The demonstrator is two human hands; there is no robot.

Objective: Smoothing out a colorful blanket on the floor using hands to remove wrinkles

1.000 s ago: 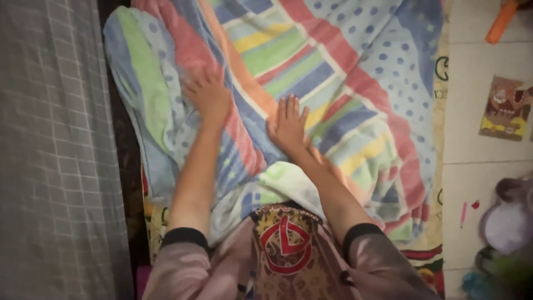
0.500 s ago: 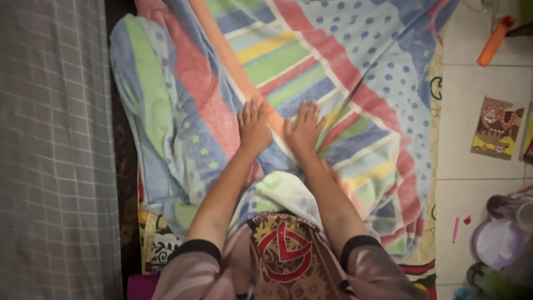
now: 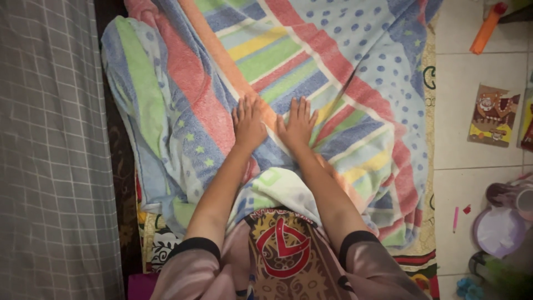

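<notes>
- Left hand [image 3: 247, 123] and right hand [image 3: 296, 124] lie side by side, fingers spread flat, gripping nothing, pressing the striped blanket [image 3: 311, 72].
- Blanket runs from centre toward twelve o'clock; centre flat, folds bunched at nine o'clock unsmoothed.

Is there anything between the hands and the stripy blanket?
No, nothing visible. The left hand and the right hand both lie flat, palms down, straight on the striped blanket, side by side near its middle.
</notes>
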